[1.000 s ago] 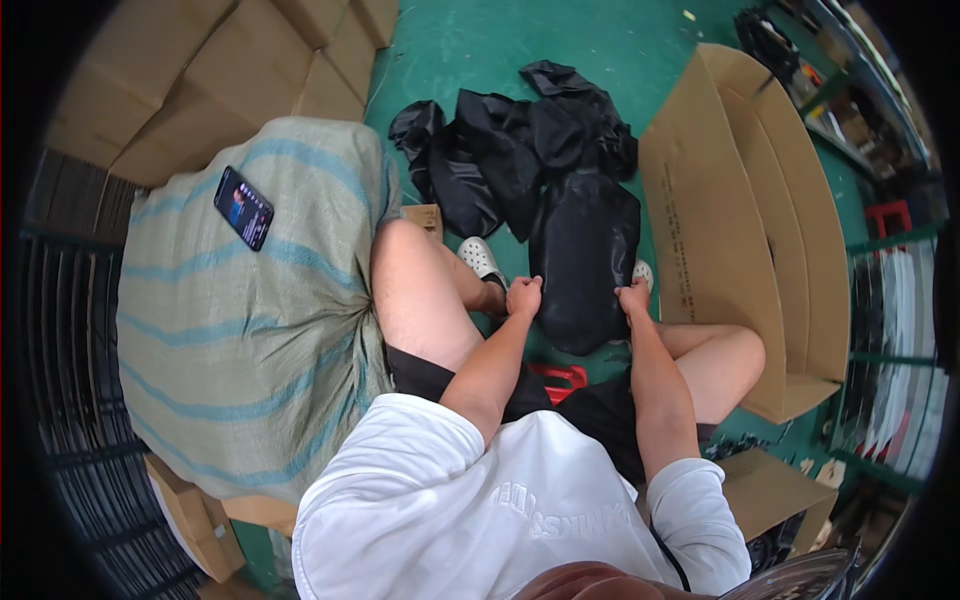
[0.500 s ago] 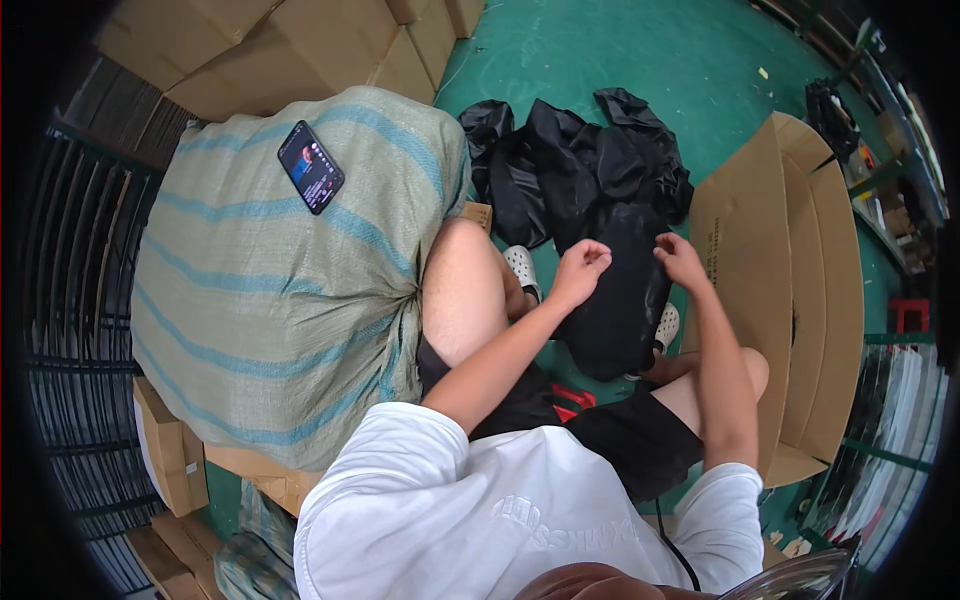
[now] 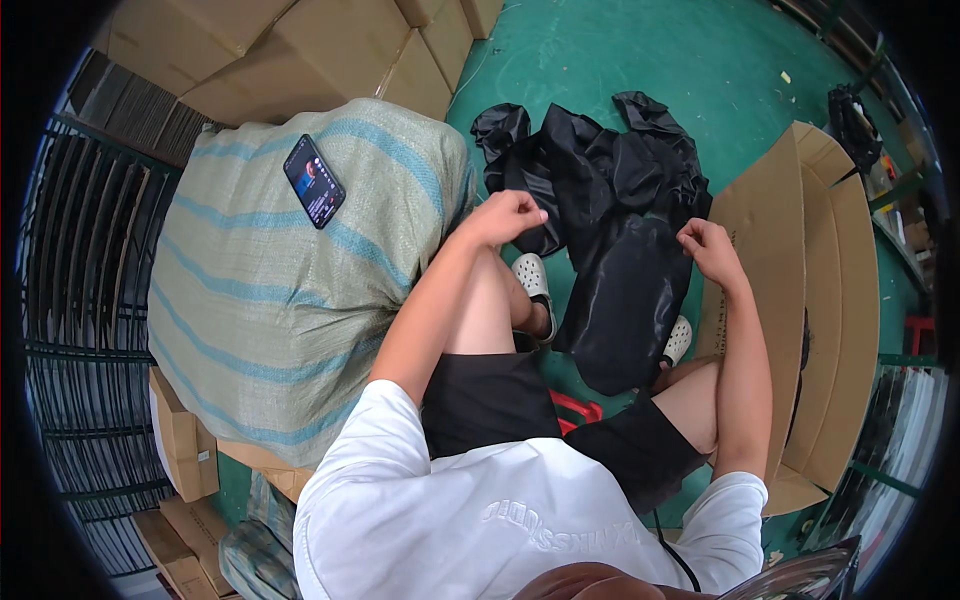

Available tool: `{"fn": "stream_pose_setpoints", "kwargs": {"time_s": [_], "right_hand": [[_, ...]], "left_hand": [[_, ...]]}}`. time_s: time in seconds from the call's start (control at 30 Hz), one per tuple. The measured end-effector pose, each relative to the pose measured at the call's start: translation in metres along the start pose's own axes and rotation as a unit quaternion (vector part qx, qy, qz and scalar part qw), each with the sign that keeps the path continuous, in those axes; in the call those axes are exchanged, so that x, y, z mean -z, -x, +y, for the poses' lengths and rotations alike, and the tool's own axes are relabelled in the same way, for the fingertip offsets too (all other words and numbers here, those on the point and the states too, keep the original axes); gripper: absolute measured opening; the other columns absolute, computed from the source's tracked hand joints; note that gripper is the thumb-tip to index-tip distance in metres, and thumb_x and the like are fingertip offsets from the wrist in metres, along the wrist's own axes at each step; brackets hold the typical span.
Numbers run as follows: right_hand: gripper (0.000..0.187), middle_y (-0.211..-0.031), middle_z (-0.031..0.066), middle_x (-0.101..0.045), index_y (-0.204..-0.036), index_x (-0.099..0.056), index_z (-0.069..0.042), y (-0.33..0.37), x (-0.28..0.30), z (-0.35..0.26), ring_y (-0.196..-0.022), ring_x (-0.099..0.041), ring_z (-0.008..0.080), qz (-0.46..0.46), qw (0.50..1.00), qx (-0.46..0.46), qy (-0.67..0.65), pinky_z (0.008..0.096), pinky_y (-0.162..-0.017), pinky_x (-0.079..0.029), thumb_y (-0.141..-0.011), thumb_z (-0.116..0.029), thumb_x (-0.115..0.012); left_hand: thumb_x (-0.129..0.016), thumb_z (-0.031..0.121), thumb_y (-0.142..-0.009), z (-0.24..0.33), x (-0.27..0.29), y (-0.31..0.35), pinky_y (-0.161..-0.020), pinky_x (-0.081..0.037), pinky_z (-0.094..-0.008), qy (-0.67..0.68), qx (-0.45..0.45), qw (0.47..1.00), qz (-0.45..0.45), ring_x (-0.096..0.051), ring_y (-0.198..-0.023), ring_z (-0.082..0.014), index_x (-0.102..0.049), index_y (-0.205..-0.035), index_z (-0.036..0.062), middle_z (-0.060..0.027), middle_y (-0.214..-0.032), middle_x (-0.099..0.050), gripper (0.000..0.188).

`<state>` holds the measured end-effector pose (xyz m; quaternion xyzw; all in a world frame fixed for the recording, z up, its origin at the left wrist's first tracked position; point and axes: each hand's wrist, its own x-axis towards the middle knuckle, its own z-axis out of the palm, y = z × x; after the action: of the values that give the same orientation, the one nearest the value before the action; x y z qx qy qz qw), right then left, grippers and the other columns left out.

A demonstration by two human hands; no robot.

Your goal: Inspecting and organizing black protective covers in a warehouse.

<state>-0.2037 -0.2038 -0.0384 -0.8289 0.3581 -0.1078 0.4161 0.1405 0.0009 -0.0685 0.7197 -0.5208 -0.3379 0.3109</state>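
On the floor before my feet lies a heap of shiny black fabric-like pieces [image 3: 590, 165]. A smooth, long black piece [image 3: 625, 310] stretches from the heap toward me between my clog shoes. My left hand [image 3: 505, 217] hovers over my left knee, left of the heap, its fingers curled and pinched together; whatever they may hold is too small to see. My right hand [image 3: 713, 250] is at the right edge of the smooth black piece, fingers bent inward. Whether its fingertips touch that edge, I cannot tell.
A large striped woven sack [image 3: 270, 255] stands at my left with a phone [image 3: 315, 180] on top, its screen lit. An open cardboard box [image 3: 760, 230] is at my right. Stacked cartons [image 3: 330, 50] are behind the sack. Something red [image 3: 577, 408] shows beneath me.
My left hand has moved left and up, away from the smooth black piece to above my knee. The right hand has shifted slightly right in the view, which has itself shifted a little.
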Motion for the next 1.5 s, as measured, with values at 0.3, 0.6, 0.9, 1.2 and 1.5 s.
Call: {"fn": "stream_pose_setpoints", "kwargs": {"time_s": [0.3, 0.6, 0.9, 1.2, 1.5], "right_hand": [[0.038, -0.054, 0.0068, -0.044, -0.064, -0.046, 0.001, 0.005, 0.006, -0.016, -0.052, -0.040, 0.0127, 0.010, 0.998, -0.010, 0.062, 0.0333, -0.050, -0.037, -0.085, -0.018, -0.071], [0.043, -0.053, 0.0110, -0.040, -0.064, -0.045, 0.003, -0.019, -0.011, -0.020, -0.051, -0.037, 0.0167, -0.024, 0.999, 0.022, 0.044, 0.0371, -0.049, -0.035, -0.088, -0.024, -0.069], [0.032, -0.065, 0.0224, -0.054, -0.072, -0.054, 0.006, -0.023, -0.025, -0.032, -0.060, -0.052, 0.0363, -0.040, 0.996, 0.067, 0.049, 0.0438, -0.060, -0.043, -0.089, -0.019, -0.065], [0.021, -0.076, 0.0227, -0.063, -0.087, -0.063, 0.005, -0.012, -0.012, -0.029, -0.073, -0.063, 0.0374, -0.074, 0.994, 0.029, 0.077, 0.0420, -0.067, -0.048, -0.088, -0.016, -0.063], [0.019, -0.083, 0.0200, -0.067, -0.094, -0.066, 0.003, -0.006, -0.003, -0.031, -0.078, -0.066, 0.0330, -0.070, 0.995, 0.034, 0.064, 0.0396, -0.071, -0.051, -0.088, -0.014, -0.063]], "left_hand": [[-0.069, 0.032, -0.087, -0.033, 0.004, -0.026, -0.068, -0.051, -0.0328, 0.042, 0.109, 0.990, -0.073, -0.063, -0.073, -0.0182, -0.066, -0.090, -0.0025, -0.0096, -0.079, -0.067, 0.034], [-0.064, 0.030, -0.095, -0.026, 0.010, -0.026, -0.071, -0.051, -0.0283, 0.017, 0.151, 0.980, -0.129, -0.060, -0.076, -0.0131, -0.061, -0.096, 0.0003, -0.0048, -0.083, -0.064, 0.030], [-0.064, 0.030, -0.095, -0.034, 0.008, -0.025, -0.073, -0.051, -0.0279, 0.036, 0.154, 0.977, -0.142, -0.059, -0.078, -0.0127, -0.060, -0.098, -0.0003, -0.0041, -0.085, -0.063, 0.031], [-0.065, 0.033, -0.093, -0.043, 0.009, -0.025, -0.069, -0.051, -0.0292, 0.062, 0.144, 0.979, -0.134, -0.061, -0.073, -0.0140, -0.062, -0.098, -0.0024, -0.0075, -0.085, -0.066, 0.036], [-0.065, 0.032, -0.093, -0.045, 0.006, -0.029, -0.070, -0.051, -0.0284, 0.053, 0.153, 0.977, -0.138, -0.061, -0.074, -0.0134, -0.062, -0.099, -0.0024, -0.0074, -0.086, -0.066, 0.036]]}}
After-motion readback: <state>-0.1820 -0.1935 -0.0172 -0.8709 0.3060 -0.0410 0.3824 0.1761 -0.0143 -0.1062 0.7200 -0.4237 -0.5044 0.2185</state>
